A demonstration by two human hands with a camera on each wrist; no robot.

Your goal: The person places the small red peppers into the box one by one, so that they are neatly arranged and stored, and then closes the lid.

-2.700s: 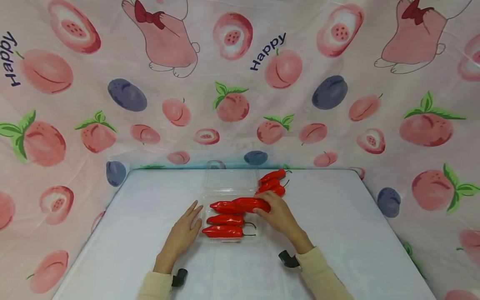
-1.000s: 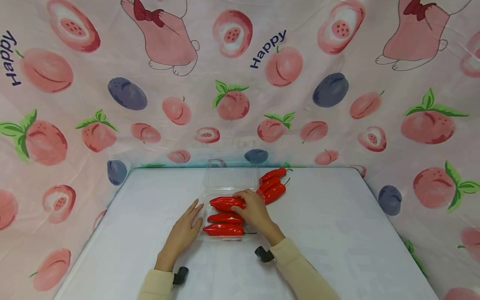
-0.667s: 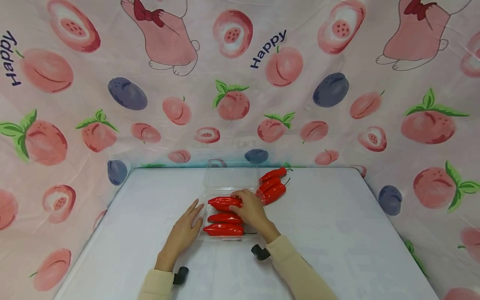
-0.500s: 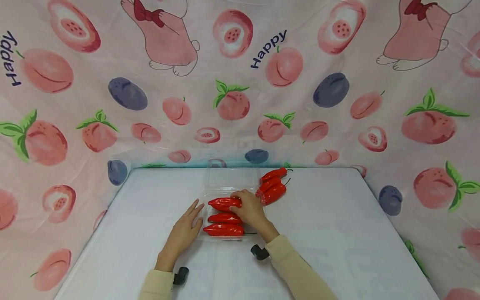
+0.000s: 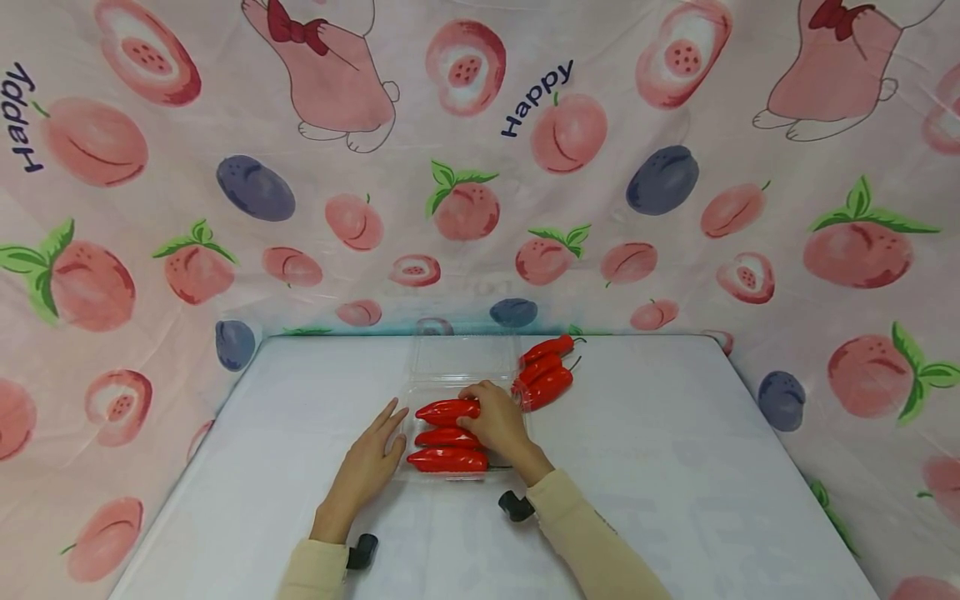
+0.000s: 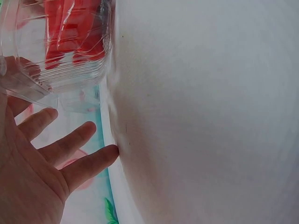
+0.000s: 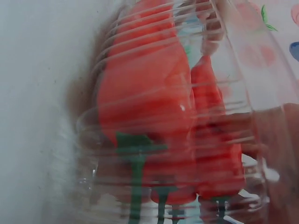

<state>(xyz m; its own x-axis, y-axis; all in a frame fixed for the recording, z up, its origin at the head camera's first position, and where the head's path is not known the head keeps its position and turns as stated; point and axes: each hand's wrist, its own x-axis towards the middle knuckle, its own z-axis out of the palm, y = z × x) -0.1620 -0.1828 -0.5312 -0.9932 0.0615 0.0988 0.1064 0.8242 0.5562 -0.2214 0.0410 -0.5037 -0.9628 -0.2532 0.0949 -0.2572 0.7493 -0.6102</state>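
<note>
A clear plastic clamshell container (image 5: 461, 477) stands mid-table, its lid (image 5: 465, 357) folded back. Inside, red chili peppers lie crosswise in rows, tips to the left. My right hand (image 5: 501, 423) pinches the stem half of the rearmost pepper (image 5: 442, 412), covering that end. Closer to me lie a middle pepper (image 5: 446, 438) and a front pepper (image 5: 447, 460). In the right wrist view, peppers (image 7: 145, 93) with green stems show through the ribbed wall. My left hand (image 5: 366, 458) is at the container's left side, fingers spread; the left wrist view shows this hand (image 6: 42, 158) against the plastic corner.
Several more red peppers (image 5: 547, 371) lie in a small pile behind and right of the container, close beside its lid. The white table (image 5: 660, 467) ends at a fruit-print cloth (image 5: 480, 200) hung behind it.
My right hand has carried a pepper leftward into the container over the rear row, then shifted it slightly toward me. The pile at right is uncovered. My left hand has stayed in place.
</note>
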